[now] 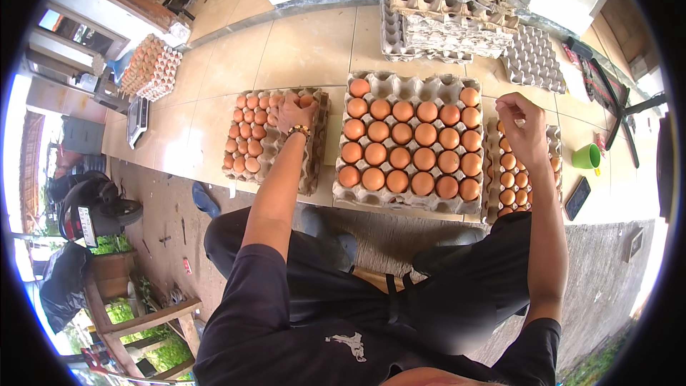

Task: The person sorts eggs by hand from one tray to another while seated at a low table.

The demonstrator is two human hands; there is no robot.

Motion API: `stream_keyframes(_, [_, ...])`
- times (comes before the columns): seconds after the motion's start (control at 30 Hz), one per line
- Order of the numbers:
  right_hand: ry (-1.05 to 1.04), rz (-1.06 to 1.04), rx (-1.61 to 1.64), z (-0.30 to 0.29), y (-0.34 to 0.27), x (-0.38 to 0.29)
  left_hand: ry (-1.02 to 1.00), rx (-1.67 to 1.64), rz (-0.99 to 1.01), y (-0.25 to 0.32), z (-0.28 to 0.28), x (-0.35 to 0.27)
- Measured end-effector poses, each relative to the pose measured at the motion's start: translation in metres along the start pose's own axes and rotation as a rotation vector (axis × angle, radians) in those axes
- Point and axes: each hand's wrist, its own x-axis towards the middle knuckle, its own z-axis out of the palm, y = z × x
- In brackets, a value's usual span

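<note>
My left hand (296, 113), with a beaded bracelet at the wrist, reaches down over the left egg tray (268, 163). Its fingers are among the brown eggs (249, 117) in the far rows; whether they grip one is hidden. In the middle, a pulp tray (404, 84) holds brown eggs (425, 134) in most of its cups. Several cups along its far row are bare. My right hand (522, 123) is raised with curled fingers above the right egg tray (492, 171), and no egg shows in it. Part of that tray lies hidden under my forearm.
Stacked pulp trays (455, 27) stand at the back, beside a lone grey tray (533, 59). A green cup (586, 156), a phone (578, 198) and a black tripod (621, 110) are at the right. Leftward are a scale (138, 120) and a stack of egg-filled trays (151, 68).
</note>
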Motion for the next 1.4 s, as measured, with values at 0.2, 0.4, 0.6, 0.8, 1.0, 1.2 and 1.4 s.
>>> stream_keyframes(0.2, [0.002, -0.009, -0.005, 0.001, -0.002, 0.0, 0.09, 0.207, -0.007, 0.008, 0.0, -0.001])
stream_keyframes(0.4, [-0.011, 0.014, -0.012, 0.0, 0.001, -0.002, 0.073, 0.311, 0.058, 0.015, -0.003, -0.004])
stream_keyframes(0.6, [-0.041, 0.04, -0.004, 0.004, -0.004, -0.001, 0.091, 0.366, 0.246, -0.007, 0.005, 0.016])
stream_keyframes(0.8, [-0.056, 0.028, -0.021, 0.003, -0.004, -0.001, 0.054, 0.367, 0.449, -0.01, 0.0, 0.012])
stream_keyframes(1.0, [-0.061, -0.005, -0.045, 0.007, -0.005, -0.002, -0.042, 0.426, 0.468, 0.006, -0.008, 0.002])
stream_keyframes(1.2, [-0.072, 0.018, -0.038, 0.007, -0.004, 0.001, -0.023, 0.35, 0.52, -0.012, 0.007, 0.015])
stream_keyframes(1.4, [-0.077, 0.019, -0.026, 0.008, -0.002, 0.0, -0.092, 0.284, 0.495, -0.028, 0.019, 0.029])
